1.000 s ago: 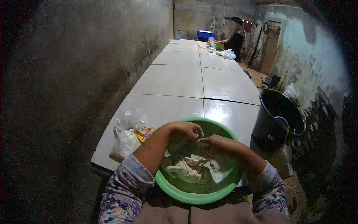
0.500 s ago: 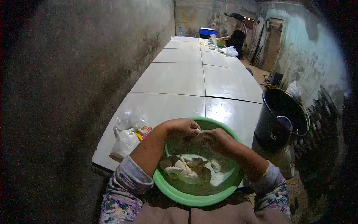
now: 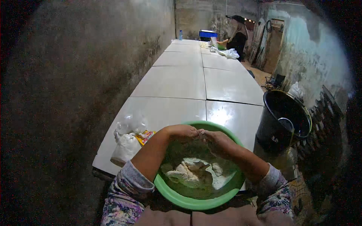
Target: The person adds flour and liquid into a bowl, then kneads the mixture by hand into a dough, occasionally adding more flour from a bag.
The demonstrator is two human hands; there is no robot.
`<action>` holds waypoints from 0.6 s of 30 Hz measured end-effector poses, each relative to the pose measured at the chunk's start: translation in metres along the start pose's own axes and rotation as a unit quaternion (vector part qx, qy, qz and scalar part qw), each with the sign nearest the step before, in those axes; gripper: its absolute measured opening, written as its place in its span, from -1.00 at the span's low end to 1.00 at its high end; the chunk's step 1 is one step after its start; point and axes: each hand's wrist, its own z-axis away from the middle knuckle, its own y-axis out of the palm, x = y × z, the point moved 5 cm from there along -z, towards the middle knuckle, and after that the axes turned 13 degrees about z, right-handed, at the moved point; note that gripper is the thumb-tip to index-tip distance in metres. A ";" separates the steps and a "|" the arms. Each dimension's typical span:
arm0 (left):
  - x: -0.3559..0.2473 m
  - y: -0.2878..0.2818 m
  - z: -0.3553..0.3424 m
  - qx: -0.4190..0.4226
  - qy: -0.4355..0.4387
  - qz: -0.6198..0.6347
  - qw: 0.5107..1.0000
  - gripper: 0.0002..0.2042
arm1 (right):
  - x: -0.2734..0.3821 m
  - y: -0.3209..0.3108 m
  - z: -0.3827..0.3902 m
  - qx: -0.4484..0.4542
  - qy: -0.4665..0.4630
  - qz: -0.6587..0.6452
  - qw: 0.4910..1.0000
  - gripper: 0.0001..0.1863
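Note:
A green basin (image 3: pixel 200 204) stands at the near edge of the white table, with a lumpy pale mass like dough (image 3: pixel 185 175) and loose white powder (image 3: pixel 222 182) in it. Over the basin's far part, my left hand (image 3: pixel 183 132) and my right hand (image 3: pixel 215 141) meet at the fingertips. Both have their fingers drawn together; whether a small bit is pinched between them cannot be made out. Whitish residue shows on the right fingers. Left of the basin sits a clear plastic bag of white powder (image 3: pixel 126 147) beside a yellow-and-red packet (image 3: pixel 144 136).
The white-topped table (image 3: pixel 169 81) runs far ahead along a grey wall. A big black bucket (image 3: pixel 274 124) stands close on the right. At the far end are a person in dark clothes (image 3: pixel 237 42), a blue crate (image 3: pixel 208 34), white plastic bags (image 3: pixel 230 53) and a bottle (image 3: pixel 180 35).
The view has tilted slightly, so the table and basin sit a little lower. My hands stay together over the basin, their fingers shifted slightly. The far person's upper body has moved.

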 end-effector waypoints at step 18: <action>0.023 -0.003 -0.005 -0.007 0.028 0.043 0.999 -0.68 | 0.013 -0.003 0.012 0.048 -0.031 0.139 0.989 -0.68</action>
